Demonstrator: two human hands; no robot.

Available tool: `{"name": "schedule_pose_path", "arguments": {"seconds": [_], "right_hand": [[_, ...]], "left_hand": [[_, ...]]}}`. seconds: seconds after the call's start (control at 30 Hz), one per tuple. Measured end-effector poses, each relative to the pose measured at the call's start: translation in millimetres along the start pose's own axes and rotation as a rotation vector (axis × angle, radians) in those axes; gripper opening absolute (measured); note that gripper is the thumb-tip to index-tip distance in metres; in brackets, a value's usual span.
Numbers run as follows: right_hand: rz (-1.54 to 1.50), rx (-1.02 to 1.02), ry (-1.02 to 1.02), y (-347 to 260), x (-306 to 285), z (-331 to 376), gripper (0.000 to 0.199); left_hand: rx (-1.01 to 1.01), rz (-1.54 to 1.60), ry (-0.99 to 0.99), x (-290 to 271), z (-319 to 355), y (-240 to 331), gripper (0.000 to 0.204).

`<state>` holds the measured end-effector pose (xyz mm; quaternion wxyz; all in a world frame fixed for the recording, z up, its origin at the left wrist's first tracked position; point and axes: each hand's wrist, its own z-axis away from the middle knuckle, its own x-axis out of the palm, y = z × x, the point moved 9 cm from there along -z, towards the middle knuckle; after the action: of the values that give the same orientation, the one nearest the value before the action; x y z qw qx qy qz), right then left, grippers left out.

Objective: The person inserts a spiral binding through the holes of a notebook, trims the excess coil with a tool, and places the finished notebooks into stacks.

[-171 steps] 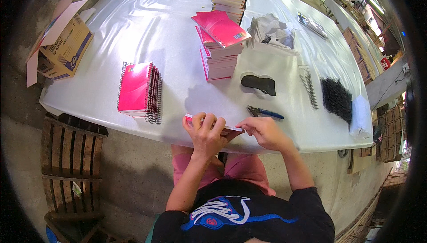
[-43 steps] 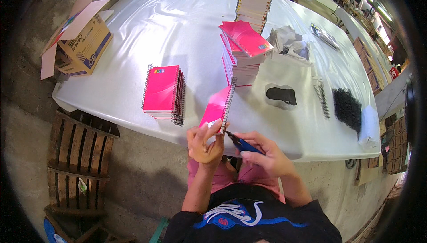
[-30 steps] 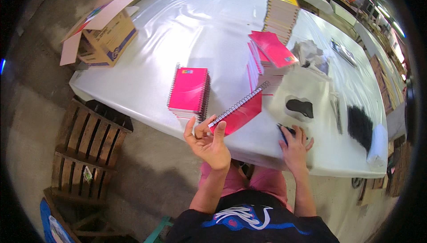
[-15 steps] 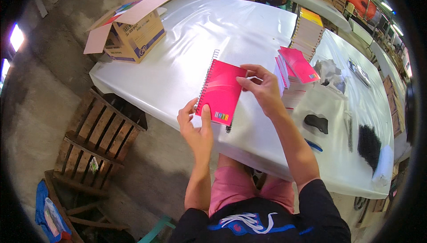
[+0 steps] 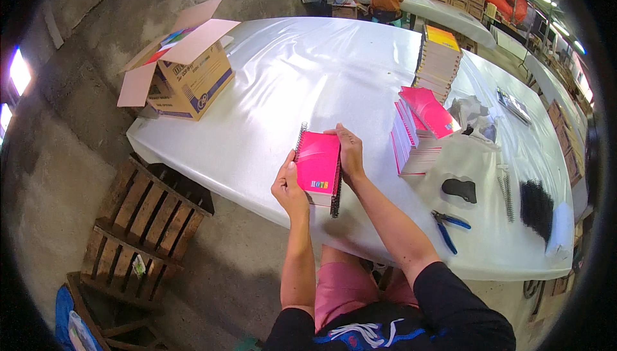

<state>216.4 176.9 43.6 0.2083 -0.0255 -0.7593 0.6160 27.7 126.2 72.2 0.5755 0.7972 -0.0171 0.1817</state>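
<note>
Between my two hands, a pink spiral notebook (image 5: pixel 317 166) sits at the near edge of the white table (image 5: pixel 270 94), apparently atop a small stack of the same. My left hand (image 5: pixel 289 187) is closed on its lower left corner, thumb over the cover; my right hand (image 5: pixel 351 152) curls around the right side, near the upper corner. Both grips look light, on edges only, so I judge the notebook could slide off toward my lap. Its wire coil could also snag a fingertip. To the right, a taller pink stack (image 5: pixel 418 135) stands near, its top book askew and liable to tip if my right elbow swings. Blue pliers (image 5: pixel 448 229) lie by the rim. Leftward the tabletop is open up to the cardboard box (image 5: pixel 186 71); a wooden pallet (image 5: pixel 144 229) waits below.
</note>
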Motion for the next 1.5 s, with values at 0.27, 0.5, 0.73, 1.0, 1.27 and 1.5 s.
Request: {"name": "schedule_pose_path", "arguments": {"seconds": [0.27,0.5,0.73,1.0,1.27,1.5], "right_hand": [[0.671,-0.704,0.112,-120.8,-0.5,46.1,0.025],[1.418,-0.169,0.283,-238.0,-196.5,10.6,0.038],[1.169,-0.393,0.377,-265.0,-178.5,87.2,0.025],[1.096,-0.296,0.267,-211.0,-252.8,164.7,0.045],[1.571,0.196,0.649,-163.2,-490.7,164.3,0.057],[1.849,-0.037,0.547,-205.2,-434.1,178.0,0.059]], "left_hand": [[0.154,-0.036,0.111,-27.8,-3.2,6.0,0.055],[0.638,-0.01,0.317,-38.7,60.9,129.6,0.047],[0.323,0.1,-0.599,141.6,138.4,107.7,0.047],[0.131,-0.014,-0.723,143.3,122.7,42.3,0.017],[0.828,-1.161,-1.345,183.8,192.0,19.9,0.021],[0.735,-1.054,-0.756,163.5,204.9,33.8,0.064]]}}
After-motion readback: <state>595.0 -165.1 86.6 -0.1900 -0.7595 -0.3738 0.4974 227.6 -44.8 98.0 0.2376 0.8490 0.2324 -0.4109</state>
